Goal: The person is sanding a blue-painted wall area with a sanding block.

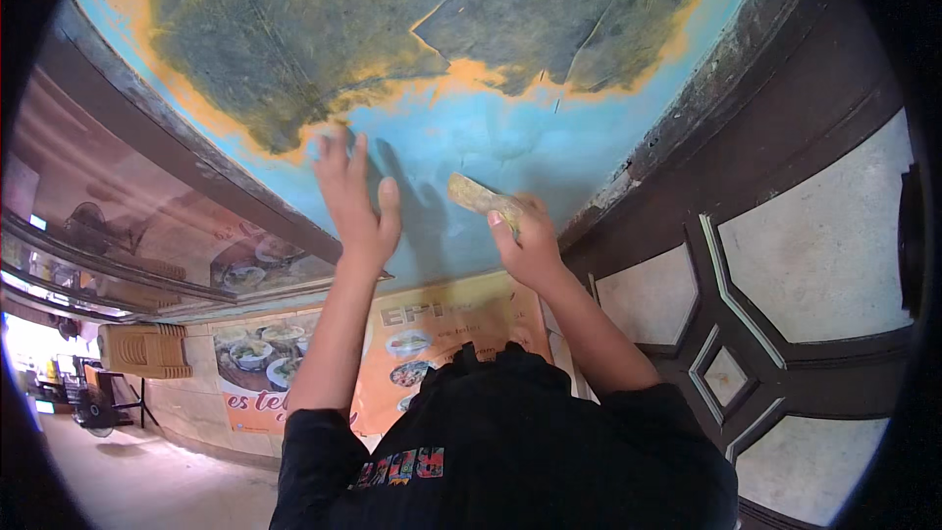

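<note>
My left hand (355,195) is raised with its fingers apart and holds nothing. Its blurred fingertips are at the orange edge of a large dark patch (294,29); I cannot tell if they touch it. My right hand (531,239) grips a flat, worn, yellowish hand tool (478,195), perhaps a scraper or brush, its free end pointing up and left. Both hands are before a blue painted surface (500,125), seemingly a ceiling, where a shadow falls between them. Cracks or raised edges run through the dark patch, with orange around its border.
Dark framing with pale panels (817,235) fills the right side. A glossy brown surface (147,162) borders the left. Printed food posters (471,338) hang low behind the arms. Stacked plastic stools (143,350) and a black fan (94,405) stand at lower left.
</note>
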The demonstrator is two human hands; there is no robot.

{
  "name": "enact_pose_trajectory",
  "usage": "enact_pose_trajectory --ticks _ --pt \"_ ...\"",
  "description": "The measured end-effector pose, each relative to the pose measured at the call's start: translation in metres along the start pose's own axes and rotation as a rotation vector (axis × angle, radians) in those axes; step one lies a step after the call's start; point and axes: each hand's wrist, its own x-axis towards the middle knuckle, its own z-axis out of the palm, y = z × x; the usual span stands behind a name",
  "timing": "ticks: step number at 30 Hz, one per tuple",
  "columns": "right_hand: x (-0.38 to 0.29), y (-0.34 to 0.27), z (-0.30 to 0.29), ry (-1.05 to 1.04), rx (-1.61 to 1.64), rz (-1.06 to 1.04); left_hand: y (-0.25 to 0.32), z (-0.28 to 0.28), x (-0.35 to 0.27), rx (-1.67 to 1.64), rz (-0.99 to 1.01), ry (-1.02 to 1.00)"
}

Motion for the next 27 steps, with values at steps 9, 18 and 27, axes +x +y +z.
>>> enact_pose_trajectory --ticks 9,18,27 --pt "-0.002 0.014 0.003 -0.2 0.528 0.348 0.044 0.021 -0.086 -0.944 -0.925 -0.499" --pt "0.011 0.009 0.02 -0.334 0.328 0.207 0.047 0.021 -0.079 -0.969 -1.074 -0.455" --pt "0.021 0.01 0.011 -0.262 0.233 0.146 0.059 0.026 -0.059 -0.839 -1.015 -0.52"
